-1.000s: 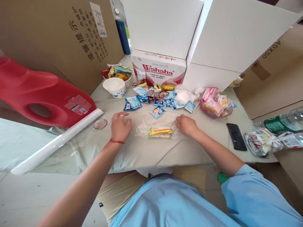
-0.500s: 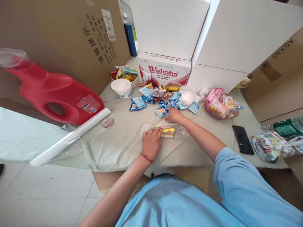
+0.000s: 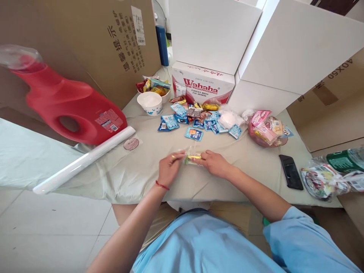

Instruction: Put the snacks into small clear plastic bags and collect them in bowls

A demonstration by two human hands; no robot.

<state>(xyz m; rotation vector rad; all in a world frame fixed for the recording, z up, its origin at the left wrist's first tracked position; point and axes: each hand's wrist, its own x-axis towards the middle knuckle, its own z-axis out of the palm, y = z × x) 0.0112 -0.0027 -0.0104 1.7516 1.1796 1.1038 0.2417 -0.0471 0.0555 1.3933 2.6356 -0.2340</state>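
A small yellow-and-green snack packet lies near the table's front, with clear plastic film around it. My left hand is at its left end, thumb and fingers pinched on the film. From the other side, my right hand has its fingers closed at the packet's right end, partly covering it. Just beyond the hands, a blue snack sachet lies flat by itself. Behind it spreads a pile of blue sachets and other wrapped snacks.
At left stand a red detergent jug and a white film roll. A paper bowl, a Wahaha box and white boxes stand behind. To the right are a snack bowl, a phone and a bagged bundle.
My right hand has left the blue sachet and come back to the yellow-green packet. My left hand has shifted left, from lying flat to pinching the film. The film now sits closer around the packet.
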